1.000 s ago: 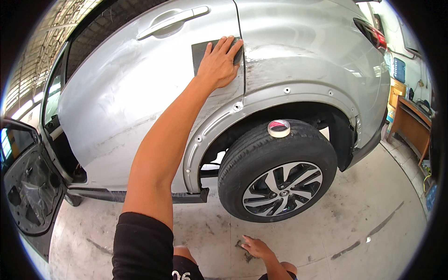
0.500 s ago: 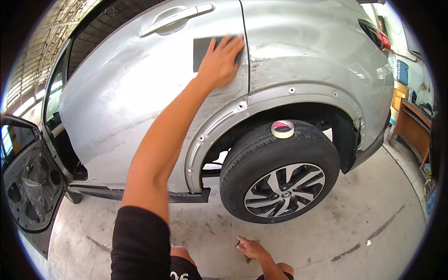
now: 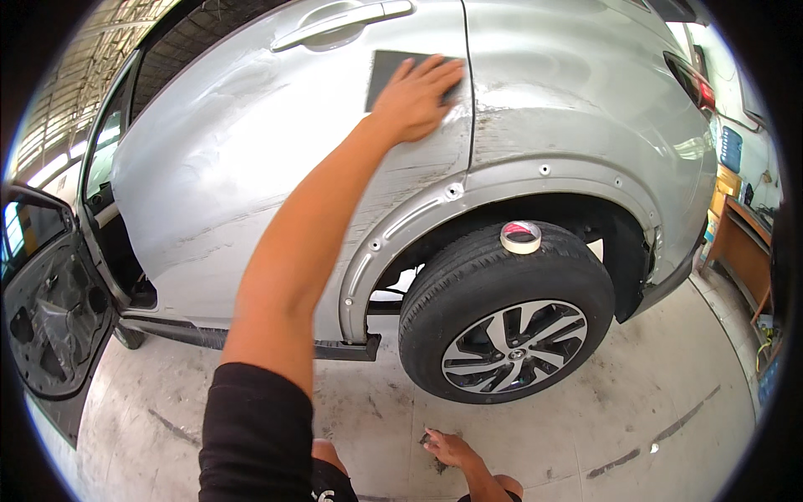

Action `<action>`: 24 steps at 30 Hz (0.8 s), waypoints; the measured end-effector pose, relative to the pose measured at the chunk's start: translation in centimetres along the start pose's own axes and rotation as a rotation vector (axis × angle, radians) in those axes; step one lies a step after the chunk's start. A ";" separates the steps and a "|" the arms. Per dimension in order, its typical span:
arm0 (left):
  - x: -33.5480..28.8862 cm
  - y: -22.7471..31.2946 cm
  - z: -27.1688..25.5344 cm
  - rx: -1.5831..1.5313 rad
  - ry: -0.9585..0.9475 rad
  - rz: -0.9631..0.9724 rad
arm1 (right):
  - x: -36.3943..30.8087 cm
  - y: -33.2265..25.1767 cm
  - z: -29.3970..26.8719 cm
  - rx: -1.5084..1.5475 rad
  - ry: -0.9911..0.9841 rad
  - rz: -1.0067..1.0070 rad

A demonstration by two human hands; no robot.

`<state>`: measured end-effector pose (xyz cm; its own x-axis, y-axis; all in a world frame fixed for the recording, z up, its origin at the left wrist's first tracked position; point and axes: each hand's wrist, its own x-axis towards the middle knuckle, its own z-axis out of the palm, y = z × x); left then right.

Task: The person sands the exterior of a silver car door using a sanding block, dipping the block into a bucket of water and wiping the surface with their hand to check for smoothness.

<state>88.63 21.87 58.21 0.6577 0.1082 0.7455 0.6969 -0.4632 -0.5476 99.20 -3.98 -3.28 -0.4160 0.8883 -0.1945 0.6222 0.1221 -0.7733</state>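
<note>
With spread fingers, my left hand (image 3: 418,99) presses a dark grey sheet of sandpaper (image 3: 383,77) flat against the silver car door (image 3: 209,167), below the door handle (image 3: 341,23) and beside the door seam. The hand covers much of the sheet. Dark scuffs streak the door and the rear quarter panel (image 3: 544,109). Low down, my right hand (image 3: 452,449) is near my knee with its fingers curled; something small and dark shows at the fingertips, too small to name or to tell from a floor stain.
A roll of masking tape (image 3: 520,238) sits on top of the rear tyre (image 3: 443,276), under the bare wheel arch. An open front door (image 3: 54,335) stands out at the left. A brown wooden desk (image 3: 744,247) and a blue water bottle (image 3: 730,149) are at the right.
The view has shifted, so the car appears further right. My left hand and the sandpaper have slid slightly left along the door, away from the seam. The right hand is nearly still.
</note>
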 end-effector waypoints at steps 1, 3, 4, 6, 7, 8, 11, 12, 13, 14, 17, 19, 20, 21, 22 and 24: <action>-2.1 -1.7 -0.2 -0.008 0.011 0.003 | 0.0 0.3 0.0 0.029 0.025 -0.024; -7.7 -4.1 -1.9 0.062 -0.019 -0.125 | -1.3 0.5 -0.7 0.096 0.095 -0.050; -11.2 -5.1 -3.6 0.074 -0.058 -0.182 | -1.9 -0.3 -1.5 0.086 0.105 -0.054; -13.3 -5.8 -5.0 0.115 -0.078 -0.236 | -3.9 -2.1 -3.0 0.066 0.117 -0.057; -12.6 -5.5 -4.4 0.129 -0.049 -0.230 | -3.7 -1.6 -2.6 0.041 0.122 -0.075; -11.5 -5.1 -3.7 0.144 -0.021 -0.223 | -3.3 -0.7 -1.7 0.017 0.127 -0.093; -2.0 -0.5 -1.1 0.061 0.091 -0.088 | -2.1 -0.9 -1.8 -0.005 0.080 -0.068; 0.2 0.6 -0.7 0.090 0.072 -0.111 | -1.9 -1.3 -1.5 0.005 0.038 -0.048; 1.8 2.0 -0.5 0.044 0.057 -0.118 | -1.4 -1.0 -1.3 -0.019 0.019 -0.023; 2.0 1.8 -0.1 0.024 0.066 -0.080 | -0.4 -0.7 -1.1 -0.039 0.000 -0.002; -1.5 0.5 -0.8 -0.059 0.034 0.015 | -0.4 -1.0 -0.4 -0.028 0.017 -0.005; -6.2 -1.6 -1.6 0.027 0.008 -0.080 | -1.2 -0.8 -0.9 0.001 0.049 -0.037; -8.6 -2.1 -2.1 0.028 -0.020 -0.121 | -1.6 -0.4 -1.0 0.027 0.064 -0.049; -10.3 -2.4 -3.1 0.049 -0.065 -0.160 | -1.5 -0.8 -0.9 0.055 0.073 -0.075; -9.9 -2.3 -2.8 0.079 -0.018 -0.186 | -1.6 -1.1 -1.1 0.056 0.059 -0.051; -7.2 -0.9 -2.4 0.068 0.053 -0.245 | -1.6 -2.1 -1.3 0.050 0.017 -0.005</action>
<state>82.56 19.36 54.20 0.4523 0.1628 0.8769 0.8523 -0.3684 -0.3713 99.44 -5.11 -0.57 -0.4076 0.8950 -0.1811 0.5860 0.1043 -0.8036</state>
